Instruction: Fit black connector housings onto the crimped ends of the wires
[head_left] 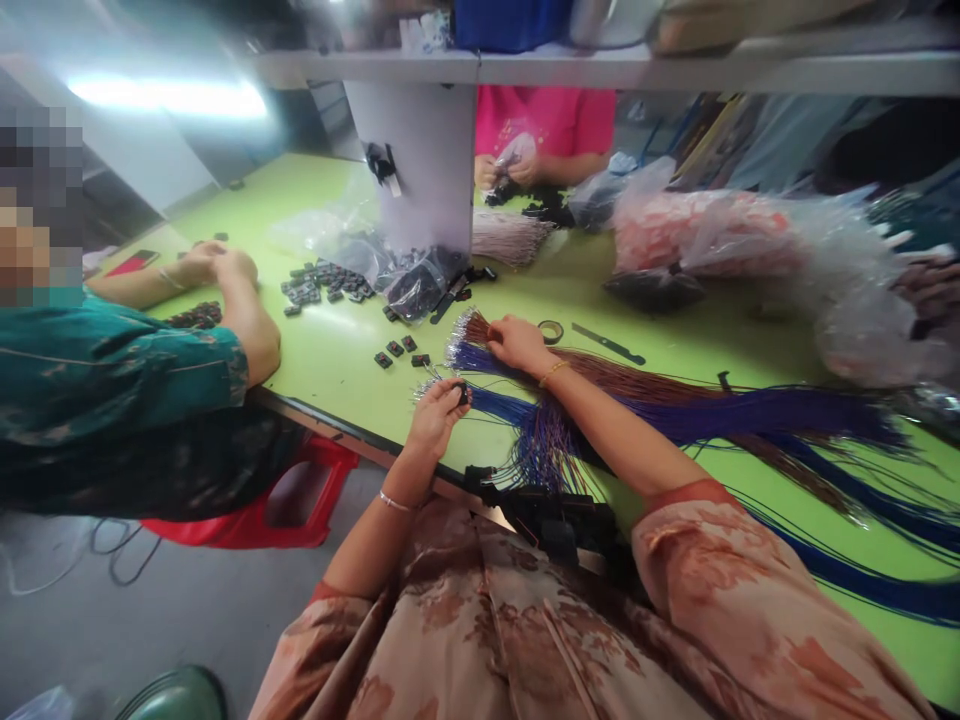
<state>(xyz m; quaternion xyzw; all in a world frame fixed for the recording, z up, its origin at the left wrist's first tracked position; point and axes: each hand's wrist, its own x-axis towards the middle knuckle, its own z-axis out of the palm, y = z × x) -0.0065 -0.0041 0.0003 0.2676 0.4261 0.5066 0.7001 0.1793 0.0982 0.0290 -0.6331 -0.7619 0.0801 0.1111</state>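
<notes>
My left hand point(435, 420) is closed in a pinch around a small black connector housing point(458, 393) near the table's front edge. Reaching forward, my right hand point(521, 345) has its fingers bent down onto the brown wires point(480, 330), close to their silver terminal ends; whether a single wire is between the fingertips is too small to tell. Blue wires point(487, 362) lie alongside, and the long bundle runs off to the right under my forearm. A few black housings point(394, 348) sit just beyond my left hand. Several wired pieces point(551, 445) hang in a tangle by the edge.
A roll of tape point(551, 331) and a flat dark blade-like tool point(609, 343) lie beyond my right hand. Bagged black parts point(427, 280) and a large bag of pinkish parts point(705, 235) stand farther back. One co-worker's arms point(240, 290) rest at left; another works opposite.
</notes>
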